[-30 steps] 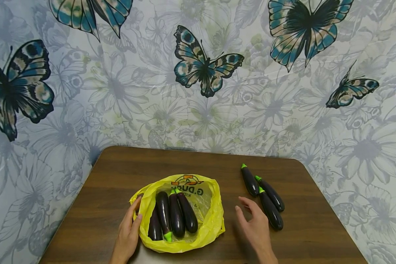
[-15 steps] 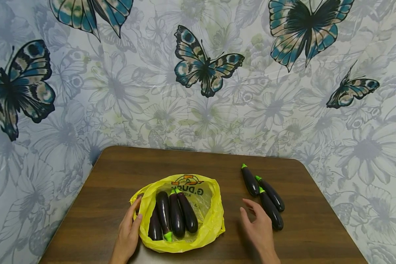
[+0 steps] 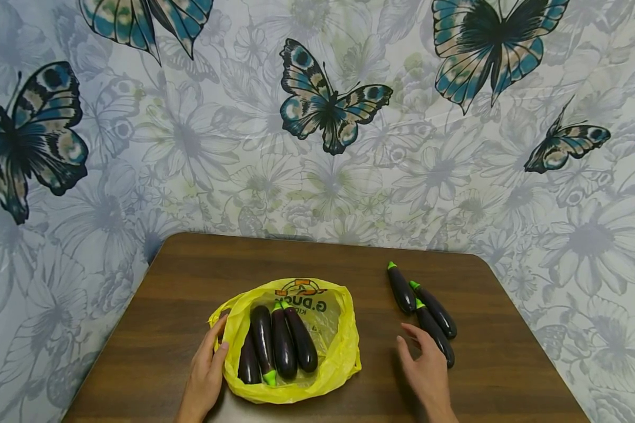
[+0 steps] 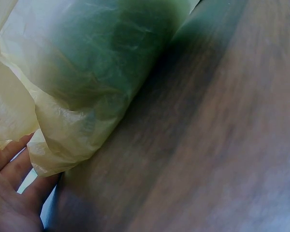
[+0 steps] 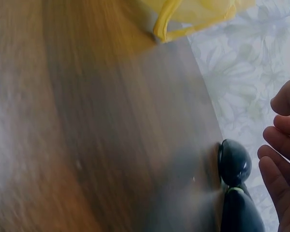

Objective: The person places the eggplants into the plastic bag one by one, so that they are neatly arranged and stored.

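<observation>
In the head view, a yellow plastic bag (image 3: 341,376) stands wide on the table, with several dark eggplants (image 3: 284,346) lying inside. My left hand (image 3: 203,373) rests against its left side, fingers and thumb apart. The left wrist view has those fingers nearly straight, partly tucked behind a fold of the bag (image 4: 63,130). To the right, three eggplants (image 3: 401,289) with green caps lie close together. My right hand (image 3: 427,367) hovers at their near left, overlapping the closest one, with nothing in its grasp. Its fingers (image 5: 278,176) are spread beside the eggplants (image 5: 235,162) in the right wrist view.
The brown wooden table (image 3: 153,329) has rounded far corners. Right behind it rises a wall (image 3: 190,141) covered in pale flower and blue butterfly prints.
My right hand has moved right, toward the three eggplants, and slightly nearer to me. The left hand, the bag and the eggplants have stayed in place.
</observation>
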`<act>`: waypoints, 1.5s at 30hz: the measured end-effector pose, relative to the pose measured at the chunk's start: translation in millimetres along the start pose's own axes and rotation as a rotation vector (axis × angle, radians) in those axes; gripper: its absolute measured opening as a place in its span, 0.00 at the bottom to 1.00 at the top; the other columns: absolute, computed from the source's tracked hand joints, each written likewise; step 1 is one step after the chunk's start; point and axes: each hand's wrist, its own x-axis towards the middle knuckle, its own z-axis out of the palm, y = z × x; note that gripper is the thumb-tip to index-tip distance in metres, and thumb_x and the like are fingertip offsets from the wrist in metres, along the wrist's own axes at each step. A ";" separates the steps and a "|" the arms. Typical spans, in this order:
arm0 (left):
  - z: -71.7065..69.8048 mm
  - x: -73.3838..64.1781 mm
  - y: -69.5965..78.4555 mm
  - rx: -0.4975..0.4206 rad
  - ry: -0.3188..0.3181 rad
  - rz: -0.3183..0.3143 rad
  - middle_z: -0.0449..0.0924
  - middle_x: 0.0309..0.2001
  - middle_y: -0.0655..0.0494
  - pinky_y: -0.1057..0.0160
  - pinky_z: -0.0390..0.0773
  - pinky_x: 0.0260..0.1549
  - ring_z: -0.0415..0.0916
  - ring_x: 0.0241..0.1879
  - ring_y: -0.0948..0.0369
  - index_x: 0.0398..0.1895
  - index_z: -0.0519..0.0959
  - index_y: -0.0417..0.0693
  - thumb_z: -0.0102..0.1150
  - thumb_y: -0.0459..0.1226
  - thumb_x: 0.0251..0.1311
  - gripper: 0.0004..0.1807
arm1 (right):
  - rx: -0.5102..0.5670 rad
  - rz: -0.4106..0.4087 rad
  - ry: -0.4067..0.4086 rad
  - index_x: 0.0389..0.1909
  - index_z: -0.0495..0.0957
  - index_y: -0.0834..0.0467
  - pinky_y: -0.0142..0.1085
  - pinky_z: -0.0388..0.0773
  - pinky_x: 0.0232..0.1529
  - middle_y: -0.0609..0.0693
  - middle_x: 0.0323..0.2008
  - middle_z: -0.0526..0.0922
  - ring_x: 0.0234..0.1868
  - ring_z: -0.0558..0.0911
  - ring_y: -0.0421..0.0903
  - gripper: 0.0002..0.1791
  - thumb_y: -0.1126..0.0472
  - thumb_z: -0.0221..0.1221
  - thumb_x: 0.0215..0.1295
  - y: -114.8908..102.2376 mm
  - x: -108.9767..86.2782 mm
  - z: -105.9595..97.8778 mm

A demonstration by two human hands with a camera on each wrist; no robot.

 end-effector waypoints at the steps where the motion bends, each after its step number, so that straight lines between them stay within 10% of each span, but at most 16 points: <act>1: 0.1 -0.1 -0.4 -0.003 0.004 0.007 0.66 0.76 0.45 0.90 0.48 0.60 0.57 0.74 0.65 0.79 0.63 0.49 0.42 0.43 0.83 0.26 | -0.002 0.007 -0.001 0.52 0.85 0.58 0.12 0.68 0.50 0.52 0.47 0.88 0.50 0.86 0.52 0.16 0.68 0.70 0.62 1.1 0.2 -1.1; 13: 0.6 -0.1 -3.2 -0.010 0.032 0.038 0.68 0.74 0.46 0.89 0.49 0.61 0.52 0.70 0.82 0.77 0.65 0.48 0.43 0.41 0.82 0.25 | -0.056 0.063 0.035 0.54 0.84 0.60 0.17 0.64 0.49 0.59 0.50 0.87 0.50 0.84 0.56 0.17 0.68 0.67 0.64 18.0 3.9 -9.2; 19: 0.5 0.5 -4.0 -0.012 0.038 0.050 0.68 0.74 0.45 0.89 0.49 0.61 0.51 0.68 0.85 0.77 0.65 0.48 0.43 0.40 0.82 0.25 | -0.084 0.119 0.025 0.56 0.83 0.60 0.44 0.74 0.51 0.63 0.52 0.85 0.50 0.82 0.59 0.17 0.67 0.66 0.66 22.7 4.9 -12.4; 30: -1.9 1.0 0.2 -0.010 -0.007 0.003 0.67 0.74 0.44 0.90 0.48 0.59 0.60 0.73 0.45 0.78 0.64 0.47 0.41 0.43 0.83 0.25 | -0.084 0.136 0.058 0.55 0.83 0.62 0.64 0.70 0.56 0.69 0.53 0.83 0.57 0.77 0.69 0.17 0.68 0.65 0.64 35.0 3.9 -24.3; 45: -0.6 2.0 -1.5 -0.012 -0.005 0.020 0.68 0.74 0.44 0.90 0.48 0.59 0.61 0.72 0.46 0.77 0.64 0.46 0.41 0.42 0.83 0.25 | -0.102 0.192 0.076 0.56 0.82 0.62 0.65 0.71 0.50 0.70 0.53 0.82 0.54 0.78 0.70 0.18 0.67 0.63 0.65 52.0 5.7 -35.5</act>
